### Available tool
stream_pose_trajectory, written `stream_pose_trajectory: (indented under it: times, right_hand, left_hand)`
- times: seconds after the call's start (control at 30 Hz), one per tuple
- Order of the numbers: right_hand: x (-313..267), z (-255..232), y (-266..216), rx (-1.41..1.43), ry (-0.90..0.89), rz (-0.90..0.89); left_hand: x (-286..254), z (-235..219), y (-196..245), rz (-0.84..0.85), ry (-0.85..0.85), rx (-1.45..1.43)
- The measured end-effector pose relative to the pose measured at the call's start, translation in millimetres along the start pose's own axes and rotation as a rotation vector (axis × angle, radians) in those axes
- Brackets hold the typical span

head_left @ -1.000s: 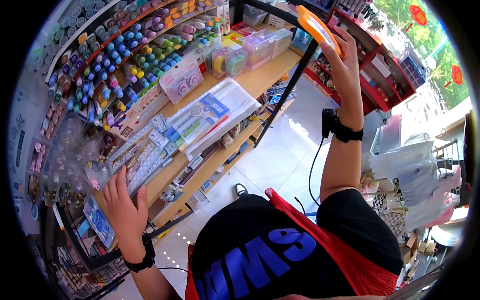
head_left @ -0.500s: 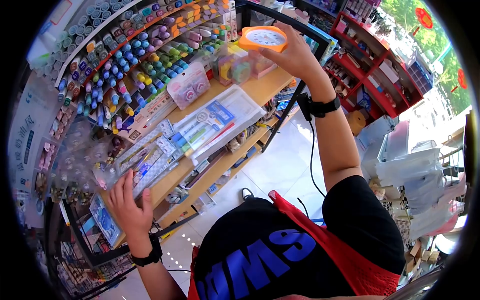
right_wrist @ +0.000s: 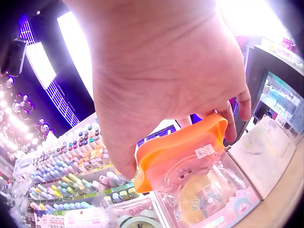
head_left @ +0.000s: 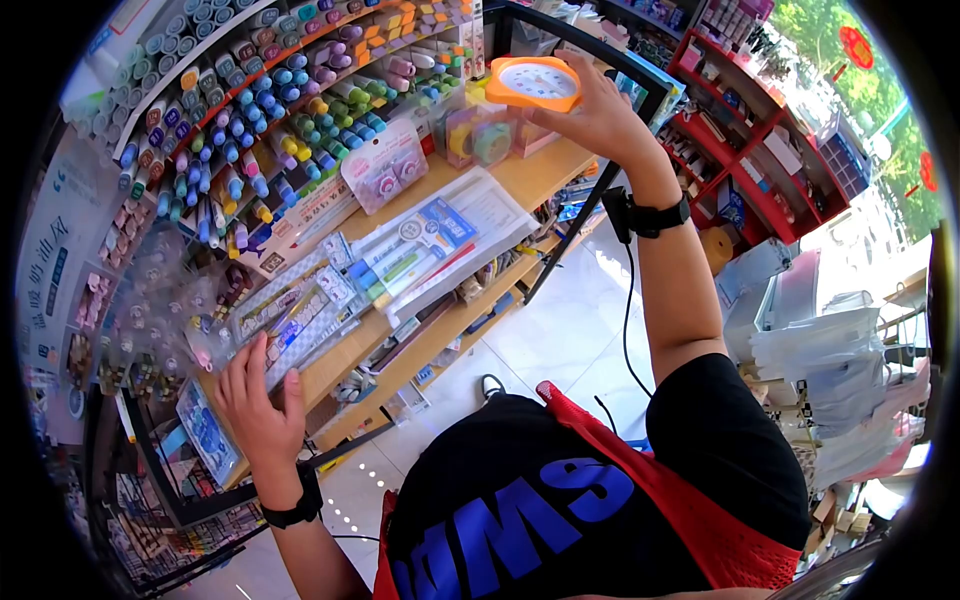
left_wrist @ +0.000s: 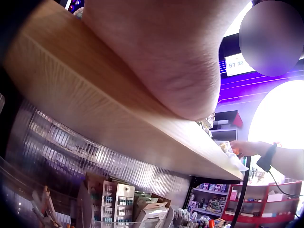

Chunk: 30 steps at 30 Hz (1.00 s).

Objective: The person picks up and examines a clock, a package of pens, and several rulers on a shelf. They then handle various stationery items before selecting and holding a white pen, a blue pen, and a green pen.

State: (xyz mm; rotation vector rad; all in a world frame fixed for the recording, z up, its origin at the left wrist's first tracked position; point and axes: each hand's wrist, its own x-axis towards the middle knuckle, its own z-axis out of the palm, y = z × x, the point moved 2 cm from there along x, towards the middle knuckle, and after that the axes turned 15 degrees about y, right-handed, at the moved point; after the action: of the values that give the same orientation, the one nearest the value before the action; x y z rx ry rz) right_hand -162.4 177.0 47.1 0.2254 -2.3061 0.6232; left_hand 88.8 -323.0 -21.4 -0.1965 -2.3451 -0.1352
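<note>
An orange-framed clock (head_left: 535, 82) with a white dial is gripped at its right side by my right hand (head_left: 608, 118), above the far end of the wooden shelf. In the right wrist view the orange frame (right_wrist: 180, 142) is between thumb and fingers, over a clear-fronted pink package (right_wrist: 204, 194). My left hand (head_left: 262, 408) rests on the shelf's near edge, fingers spread, beside flat stationery packs (head_left: 300, 310). In the left wrist view the heel of the left hand (left_wrist: 166, 61) lies on the wooden board (left_wrist: 118, 109); its fingers are hidden.
Rows of markers (head_left: 290, 110) line the rack behind the shelf. Packs of pens (head_left: 410, 250) lie mid-shelf, near a pink card package (head_left: 385, 170). A black frame post stands at the shelf's far end. Red shelving (head_left: 750, 150) and hanging white bags (head_left: 830, 340) are on the right.
My right hand has brought the clock left and down from beyond the black post to over the shelf, its dial turned upward. My left hand stays at the shelf edge.
</note>
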Motion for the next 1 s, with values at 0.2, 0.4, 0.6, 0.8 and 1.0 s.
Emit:
stream_pose_trajectory:
  times: [0.2, 0.4, 0.6, 0.8, 1.0]
  right_hand:
    - [2.1, -1.2, -4.9, -0.064, 0.004, -0.029]
    - [-0.2, -15.5, -17.0, 0.002, 0.378, -0.188]
    - [-86.9, -54.8, -136.4, 0.579, 0.211, -0.457]
    - [-150.8, -0.4, -202.8, 0.383, -0.18, -0.427]
    - [-160.8, 31.4, -199.0, 0.263, -0.199, -0.439]
  left_hand:
    - [-2.4, -0.4, -1.3, -0.004, 0.006, -0.001]
    - [-8.0, -5.0, -6.0, -0.023, -0.009, 0.003]
    - [6.1, -12.3, 0.7, -0.021, -0.117, 0.07]
    - [24.3, -14.6, 7.8, -0.065, -0.187, -0.044]
    - [31.2, -7.8, 2.1, -0.082, -0.273, -0.099]
